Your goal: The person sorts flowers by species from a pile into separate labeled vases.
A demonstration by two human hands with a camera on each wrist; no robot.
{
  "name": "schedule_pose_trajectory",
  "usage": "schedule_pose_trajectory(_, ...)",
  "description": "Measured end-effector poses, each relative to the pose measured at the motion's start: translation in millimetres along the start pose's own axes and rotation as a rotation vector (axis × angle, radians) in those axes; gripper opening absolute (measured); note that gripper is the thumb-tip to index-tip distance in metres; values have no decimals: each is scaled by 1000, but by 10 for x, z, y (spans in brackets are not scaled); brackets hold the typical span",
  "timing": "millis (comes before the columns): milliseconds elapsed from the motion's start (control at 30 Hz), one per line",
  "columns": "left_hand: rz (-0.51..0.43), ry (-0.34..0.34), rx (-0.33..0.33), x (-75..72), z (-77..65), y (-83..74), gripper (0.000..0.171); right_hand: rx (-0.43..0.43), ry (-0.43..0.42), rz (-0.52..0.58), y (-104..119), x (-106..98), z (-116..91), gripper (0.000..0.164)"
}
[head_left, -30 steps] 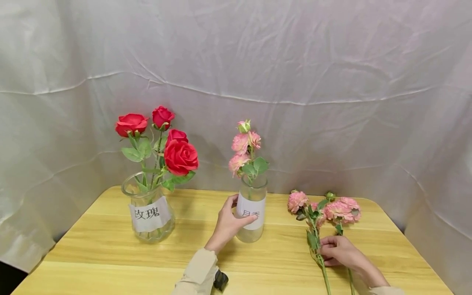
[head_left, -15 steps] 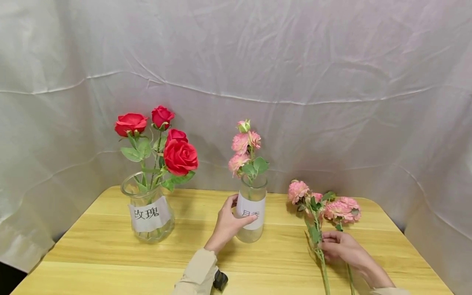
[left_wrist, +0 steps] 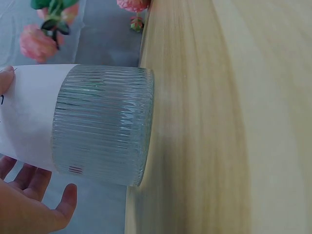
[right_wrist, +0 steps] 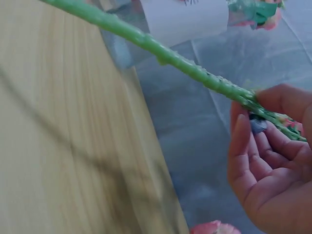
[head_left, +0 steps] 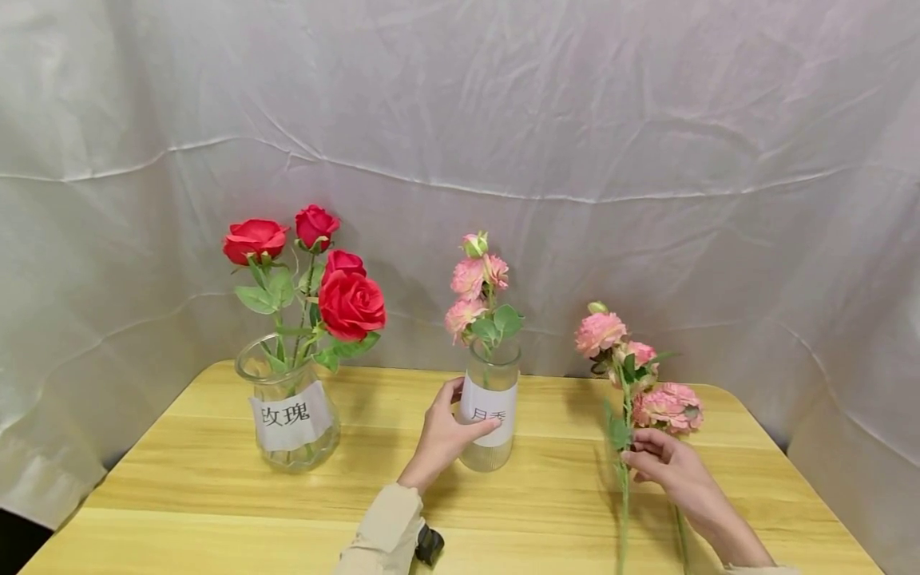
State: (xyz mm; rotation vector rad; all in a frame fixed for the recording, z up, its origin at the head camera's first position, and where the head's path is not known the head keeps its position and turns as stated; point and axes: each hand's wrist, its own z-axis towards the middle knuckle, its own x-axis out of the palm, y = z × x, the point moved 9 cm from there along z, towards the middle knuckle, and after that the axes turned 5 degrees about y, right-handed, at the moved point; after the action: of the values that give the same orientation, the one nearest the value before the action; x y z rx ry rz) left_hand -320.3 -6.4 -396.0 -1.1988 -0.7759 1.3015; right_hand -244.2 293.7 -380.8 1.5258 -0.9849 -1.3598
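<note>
In the head view my left hand (head_left: 440, 441) holds a ribbed glass vase (head_left: 487, 457) with a white paper label, thumb across the front and fingers around the side. One stem of pink flowers (head_left: 467, 281) stands in that vase. To its right, my right hand (head_left: 679, 479) pinches the stem of a second pink flower spray (head_left: 600, 334), blooms up and above the table. The right wrist view shows the green stem (right_wrist: 180, 62) between thumb and fingers. Another pink flower spray (head_left: 668, 407) lies on the table beside the right hand, partly hidden by it.
A wider labelled glass vase (head_left: 298, 457) with several red roses (head_left: 352, 307) stands on the left of the wooden table (head_left: 216, 511). A grey cloth (head_left: 546, 120) hangs behind the table. A black object (head_left: 430, 546) sits at the left cuff.
The right hand has raised the pink flower spray off the table, bringing its stem closer to upright. The left hand and the vase have stayed in place.
</note>
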Motion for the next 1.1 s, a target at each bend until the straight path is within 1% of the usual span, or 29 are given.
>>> schedule_pose_trajectory(167, -1, 3, 3, 5, -2, -7, 71, -64, -111, 12, 130, -42, -42, 26)
schedule_pose_trajectory(267, -3, 8, 1, 11, -4, -13, 71, -112, -172, 65, 202, -75, -74, 19)
schedule_pose_trajectory(367, 1, 5, -1, 9, -4, -16, 72, -177, -221, 121, 286, -116, -100, 14)
schedule_pose_trajectory(467, 0, -2, -4, -1, -1, -14, 72, -247, -263, 173, 377, -164, -109, 14)
schedule_pose_trajectory(567, -2, -4, -2, -7, 0, -15, 72, -310, -298, 250, 452, -209, -103, 17)
schedule_pose_trajectory(700, -1, 1, 8, -4, -7, -28, 71, -362, -320, 354, 519, -237, -79, 15)
schedule_pose_trajectory(833, -3, 4, 22, -5, -21, -46, 71, -362, -319, 467, 544, -239, -29, 12)
schedule_pose_trajectory(933, -1, 4, 28, -5, -28, -54, 70, -363, -323, 590, 550, -247, 4, 12)
schedule_pose_trajectory(1100, 3, 6, 29, -3, -30, -59, 70, -421, -324, 783, 597, -250, 41, 9)
